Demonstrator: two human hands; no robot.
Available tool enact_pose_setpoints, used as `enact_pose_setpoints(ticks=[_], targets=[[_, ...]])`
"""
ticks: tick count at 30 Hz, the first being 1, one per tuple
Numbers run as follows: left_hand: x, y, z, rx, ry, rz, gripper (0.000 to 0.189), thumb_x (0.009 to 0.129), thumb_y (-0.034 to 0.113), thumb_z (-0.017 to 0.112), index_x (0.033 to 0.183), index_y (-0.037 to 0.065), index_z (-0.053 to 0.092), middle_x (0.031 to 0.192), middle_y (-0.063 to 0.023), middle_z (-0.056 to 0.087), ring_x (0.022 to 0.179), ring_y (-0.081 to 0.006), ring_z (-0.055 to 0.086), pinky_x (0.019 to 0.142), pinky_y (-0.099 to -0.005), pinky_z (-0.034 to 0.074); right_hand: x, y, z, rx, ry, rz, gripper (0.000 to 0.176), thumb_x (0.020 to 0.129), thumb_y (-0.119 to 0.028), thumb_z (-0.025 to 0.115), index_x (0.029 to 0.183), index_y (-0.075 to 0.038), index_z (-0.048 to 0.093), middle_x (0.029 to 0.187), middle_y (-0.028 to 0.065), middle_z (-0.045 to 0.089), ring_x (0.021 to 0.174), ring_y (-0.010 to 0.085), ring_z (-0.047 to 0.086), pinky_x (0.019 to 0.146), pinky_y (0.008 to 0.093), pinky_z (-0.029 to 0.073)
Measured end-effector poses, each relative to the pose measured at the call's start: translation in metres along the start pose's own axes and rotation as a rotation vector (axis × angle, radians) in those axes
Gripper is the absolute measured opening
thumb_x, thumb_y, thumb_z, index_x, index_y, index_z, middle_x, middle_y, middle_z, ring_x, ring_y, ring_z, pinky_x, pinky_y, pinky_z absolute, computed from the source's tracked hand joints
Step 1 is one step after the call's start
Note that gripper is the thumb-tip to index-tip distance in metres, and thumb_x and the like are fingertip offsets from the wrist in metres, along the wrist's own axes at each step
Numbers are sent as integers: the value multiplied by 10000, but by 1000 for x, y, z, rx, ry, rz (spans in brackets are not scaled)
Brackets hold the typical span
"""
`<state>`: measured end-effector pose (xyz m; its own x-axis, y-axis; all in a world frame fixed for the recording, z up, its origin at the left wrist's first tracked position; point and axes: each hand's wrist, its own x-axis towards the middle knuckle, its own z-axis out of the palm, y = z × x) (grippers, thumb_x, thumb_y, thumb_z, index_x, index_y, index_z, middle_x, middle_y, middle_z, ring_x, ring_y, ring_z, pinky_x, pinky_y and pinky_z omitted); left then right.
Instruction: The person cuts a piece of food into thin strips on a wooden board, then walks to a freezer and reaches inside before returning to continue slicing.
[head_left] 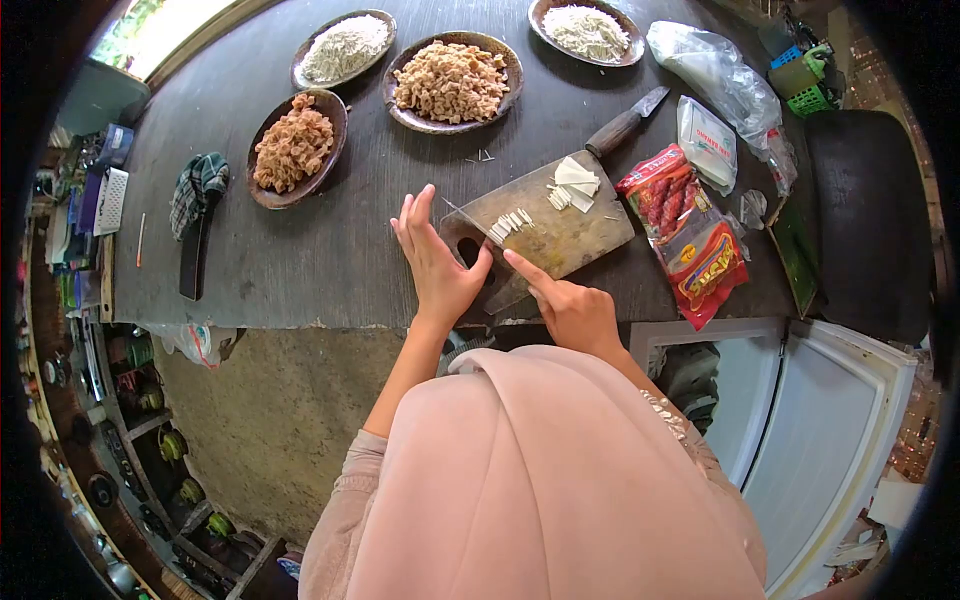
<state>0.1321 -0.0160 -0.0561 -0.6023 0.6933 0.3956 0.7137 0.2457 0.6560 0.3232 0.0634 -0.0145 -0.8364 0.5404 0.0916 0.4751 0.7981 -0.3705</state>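
Observation:
A wooden cutting board (590,235) lies at an angle near the table's front edge. On it are small white cut strips (511,222) and a stack of flat white slices (574,184). My right hand (575,312) is closed at the board's near side, index finger stretched toward a thin knife (468,219). The knife's blade points up and left; its handle is hidden by the hand. My left hand (440,265) is open at the board's left end, fingers raised and thumb close to the blade.
Brown plates hold white shreds (345,48), more white shreds (585,32) and pinkish-brown pieces (452,82), (293,147). A wooden-handled knife (625,122) touches the board's far side. A red sausage packet (688,235), a white packet (707,145) and a plastic bag (715,80) lie right.

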Motion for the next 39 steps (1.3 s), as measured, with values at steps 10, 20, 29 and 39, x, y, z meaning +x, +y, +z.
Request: enact_pose_setpoints(ticks=[10,20,29,39], targets=[[1,0,-1,5,-4,1,1012,718,226,820,1538,53,253,1529,-154,360,1486,-417,244,1219,-624,92,6,-1,4,-19,57,-19,735,916,-163,649,1558,-409,392,545,32,582,449,210,613,439,363,500],[1,0,1,15,-6,11,1019,719,229,828,1537,45,250,1539,-145,353,1484,-418,248,1219,-625,97,9,-3,7,-50,45,-23,750,904,-154,647,1560,-410,389,531,16,571,440,192,610,420,357,494],[0,-1,0,4,-6,6,1018,717,217,822,1538,44,246,1544,-142,348,1489,-417,240,1219,-630,92,2,-4,-2,-45,-2,-13,776,882,-141,662,1563,-393,389,534,21,571,442,198,611,430,356,501],[0,-1,1,4,-6,6,1020,710,217,820,1535,45,247,1537,-152,348,1489,-419,236,1219,-629,83,6,-3,6,-28,29,-29,819,855,-103,646,1571,-392,374,546,25,578,451,199,615,435,360,500]])
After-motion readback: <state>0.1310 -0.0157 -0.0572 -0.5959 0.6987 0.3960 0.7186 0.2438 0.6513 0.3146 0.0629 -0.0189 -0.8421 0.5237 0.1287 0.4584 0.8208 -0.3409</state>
